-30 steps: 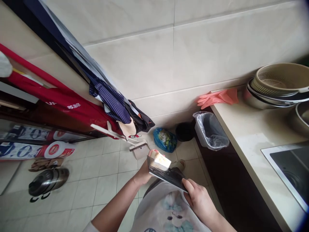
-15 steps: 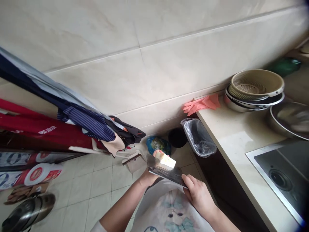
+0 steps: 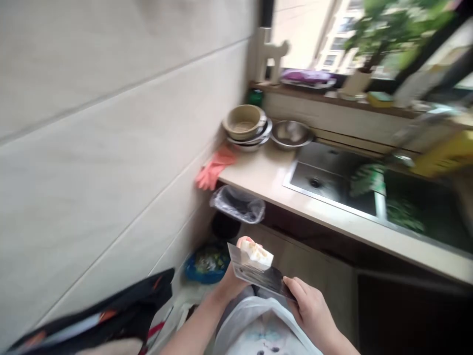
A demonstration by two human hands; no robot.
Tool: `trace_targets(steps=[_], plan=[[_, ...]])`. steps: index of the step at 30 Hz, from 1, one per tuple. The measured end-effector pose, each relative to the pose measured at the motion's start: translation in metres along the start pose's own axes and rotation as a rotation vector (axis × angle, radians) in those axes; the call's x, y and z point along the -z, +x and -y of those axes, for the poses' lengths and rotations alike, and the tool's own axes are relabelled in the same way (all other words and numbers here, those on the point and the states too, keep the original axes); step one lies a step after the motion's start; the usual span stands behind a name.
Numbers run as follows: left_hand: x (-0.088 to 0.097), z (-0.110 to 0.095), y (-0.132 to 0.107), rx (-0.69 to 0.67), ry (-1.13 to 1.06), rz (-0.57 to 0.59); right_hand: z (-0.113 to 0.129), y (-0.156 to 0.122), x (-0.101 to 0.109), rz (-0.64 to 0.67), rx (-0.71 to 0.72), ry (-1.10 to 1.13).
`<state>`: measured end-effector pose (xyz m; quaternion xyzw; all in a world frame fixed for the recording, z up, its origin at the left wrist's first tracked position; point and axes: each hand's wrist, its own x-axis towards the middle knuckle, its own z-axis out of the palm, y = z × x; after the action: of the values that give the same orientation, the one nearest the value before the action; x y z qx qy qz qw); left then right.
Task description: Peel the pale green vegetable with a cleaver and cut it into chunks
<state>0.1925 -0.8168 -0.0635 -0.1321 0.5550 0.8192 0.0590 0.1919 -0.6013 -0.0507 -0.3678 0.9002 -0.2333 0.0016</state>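
A wide cleaver blade (image 3: 254, 275) lies flat in front of my chest with a pale, cream-coloured chunk of food (image 3: 257, 255) resting on it. My right hand (image 3: 311, 310) is closed round the cleaver's handle at the lower right. My left hand (image 3: 231, 278) sits under the blade's far end, its fingertips curled up against the chunk. A white apron or bag (image 3: 258, 325) hangs below both hands.
A beige counter (image 3: 266, 180) holds a steel sink (image 3: 332, 175), stacked bowls with a colander (image 3: 246, 127), a steel bowl (image 3: 291, 134) and pink rubber gloves (image 3: 216, 165). Below stand a lined bin (image 3: 238, 203) and a blue bag of greens (image 3: 207, 261). Dark clothing (image 3: 111, 315) hangs at the lower left.
My view has swung right from the floor and hanging aprons to the counter, sink and window. Both hands keep the cleaver and the chunk in the same hold.
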Motion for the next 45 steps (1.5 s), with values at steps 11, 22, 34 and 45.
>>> trace_targets(steps=[11,22,34,45], plan=[[-0.262,0.055,-0.003,0.254,0.197,0.903,-0.02,-0.218,0.073,-0.554,-0.819,0.001],[-0.585,0.192,-0.065,0.24,0.379,1.197,-0.117,-0.438,0.18,-0.8,-1.315,-0.09],[-0.748,0.281,0.005,0.215,0.803,1.435,-0.247,-0.471,0.243,-0.881,-1.676,0.176],[-0.813,0.298,0.012,0.056,1.403,1.456,-0.3,-0.49,0.272,-0.904,-1.835,0.448]])
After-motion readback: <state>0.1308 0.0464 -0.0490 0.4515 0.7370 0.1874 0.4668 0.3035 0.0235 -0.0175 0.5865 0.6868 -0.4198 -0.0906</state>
